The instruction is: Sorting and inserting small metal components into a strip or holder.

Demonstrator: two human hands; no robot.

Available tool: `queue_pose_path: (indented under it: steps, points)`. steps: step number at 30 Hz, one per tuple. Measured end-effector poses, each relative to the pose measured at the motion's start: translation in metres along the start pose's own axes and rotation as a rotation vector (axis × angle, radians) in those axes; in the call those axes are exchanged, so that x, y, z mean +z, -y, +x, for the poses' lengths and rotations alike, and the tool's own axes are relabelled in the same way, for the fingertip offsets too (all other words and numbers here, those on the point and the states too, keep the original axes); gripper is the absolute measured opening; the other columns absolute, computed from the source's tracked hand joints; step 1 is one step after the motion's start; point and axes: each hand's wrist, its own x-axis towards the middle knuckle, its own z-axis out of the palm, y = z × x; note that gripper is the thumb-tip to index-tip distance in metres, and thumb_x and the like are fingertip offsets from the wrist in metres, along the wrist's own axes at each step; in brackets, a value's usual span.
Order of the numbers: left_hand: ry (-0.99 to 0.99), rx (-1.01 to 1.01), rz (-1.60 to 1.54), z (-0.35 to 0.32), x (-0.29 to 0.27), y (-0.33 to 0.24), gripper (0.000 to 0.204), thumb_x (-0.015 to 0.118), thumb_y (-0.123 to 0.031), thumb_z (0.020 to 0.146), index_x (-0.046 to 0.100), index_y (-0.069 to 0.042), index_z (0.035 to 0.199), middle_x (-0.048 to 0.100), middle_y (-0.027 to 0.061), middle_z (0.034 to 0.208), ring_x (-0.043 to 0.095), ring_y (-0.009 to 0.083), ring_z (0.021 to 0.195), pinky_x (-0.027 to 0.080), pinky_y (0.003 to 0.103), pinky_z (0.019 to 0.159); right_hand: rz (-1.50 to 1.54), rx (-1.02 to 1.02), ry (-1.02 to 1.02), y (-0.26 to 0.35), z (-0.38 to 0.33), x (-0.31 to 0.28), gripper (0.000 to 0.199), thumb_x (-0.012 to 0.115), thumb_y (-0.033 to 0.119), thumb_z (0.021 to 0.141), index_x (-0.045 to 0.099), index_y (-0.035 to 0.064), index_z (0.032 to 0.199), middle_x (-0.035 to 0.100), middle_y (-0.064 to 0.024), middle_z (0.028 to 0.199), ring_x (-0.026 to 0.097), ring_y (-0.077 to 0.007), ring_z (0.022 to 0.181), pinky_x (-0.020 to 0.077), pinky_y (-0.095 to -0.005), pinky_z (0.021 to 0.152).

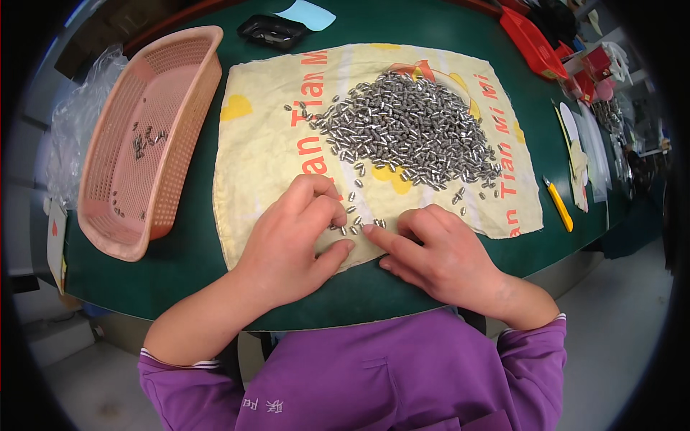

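A large heap of small shiny oval metal pieces (pixel 410 129) lies on a cream cloth (pixel 259 158) with red lettering and yellow hearts. Close to the cloth's front edge, a few loose metal pieces (pixel 353 230) sit between my hands. My left hand (pixel 295 233) rests left of them, its fingers bent and the thumb stretched out apart; nothing shows in its grasp. On the other side, my right hand (pixel 442 255) reaches its index fingertip to the loose pieces, touching or nearly touching them. Its other fingers are bent, and the thumb sits below, apart from the index finger.
A pink perforated basket (pixel 194 129) on the left has several metal pieces on its bottom. Behind the cloth are a black tray (pixel 272 31) and a light blue sheet (pixel 307 14). A yellow cutter (pixel 558 205) and a red tray (pixel 532 43) lie to the right on the green table (pixel 144 287).
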Motion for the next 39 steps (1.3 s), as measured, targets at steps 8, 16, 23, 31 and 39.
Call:
queue_pose_path:
  steps: [8, 16, 23, 31, 39]
  points:
    - [-0.060, 0.058, 0.052, 0.003, 0.005, -0.001, 0.038, 0.087, -0.007, 0.072, 0.063, -0.003, 0.100, 0.055, 0.0131, 0.116, 0.069, 0.0239, 0.088, 0.055, 0.037, 0.074, 0.064, 0.037, -0.060, -0.004, -0.009, -0.009, 0.049, 0.076, 0.022, 0.088, 0.065, 0.0122, 0.135, 0.052, -0.0070, 0.097, 0.054, -0.0250, 0.087, 0.0477, -0.0369, 0.075]
    - [0.034, 0.021, 0.233, 0.005, 0.000, -0.023, 0.033, 0.086, -0.004, 0.074, 0.064, -0.001, 0.099, 0.049, 0.0169, 0.130, 0.065, 0.0273, 0.102, 0.056, 0.039, 0.088, -0.024, 0.305, -0.350, -0.021, -0.063, -0.027, 0.048, 0.080, 0.014, 0.083, 0.069, 0.0113, 0.130, 0.060, -0.0086, 0.098, 0.060, -0.0267, 0.090, 0.0503, -0.0367, 0.076]
    - [-0.118, -0.061, 0.373, -0.021, -0.002, -0.033, 0.027, 0.083, -0.003, 0.074, 0.066, -0.003, 0.095, 0.056, 0.0162, 0.124, 0.062, 0.0309, 0.100, 0.052, 0.041, 0.082, 0.017, 0.322, -0.403, -0.020, -0.083, -0.022, 0.039, 0.079, 0.011, 0.082, 0.073, 0.0094, 0.121, 0.061, -0.0070, 0.095, 0.060, -0.0245, 0.087, 0.0497, -0.0363, 0.074]
    - [-0.227, -0.050, 0.408, -0.009, 0.025, -0.041, 0.027, 0.081, 0.000, 0.074, 0.069, -0.005, 0.097, 0.054, 0.0174, 0.132, 0.057, 0.0333, 0.115, 0.051, 0.040, 0.092, 0.138, 0.213, -0.413, -0.008, -0.060, -0.006, 0.033, 0.078, 0.011, 0.084, 0.074, 0.0089, 0.116, 0.063, -0.0061, 0.097, 0.062, -0.0255, 0.089, 0.0506, -0.0378, 0.076]
    - [-0.100, -0.001, 0.538, 0.010, 0.025, -0.045, 0.023, 0.081, -0.004, 0.074, 0.067, -0.005, 0.093, 0.053, 0.0208, 0.138, 0.054, 0.0396, 0.123, 0.046, 0.049, 0.102, 0.197, 0.189, -0.405, -0.014, -0.072, 0.004, 0.032, 0.076, 0.009, 0.084, 0.074, 0.0089, 0.116, 0.064, -0.0059, 0.099, 0.062, -0.0252, 0.090, 0.0508, -0.0386, 0.077]
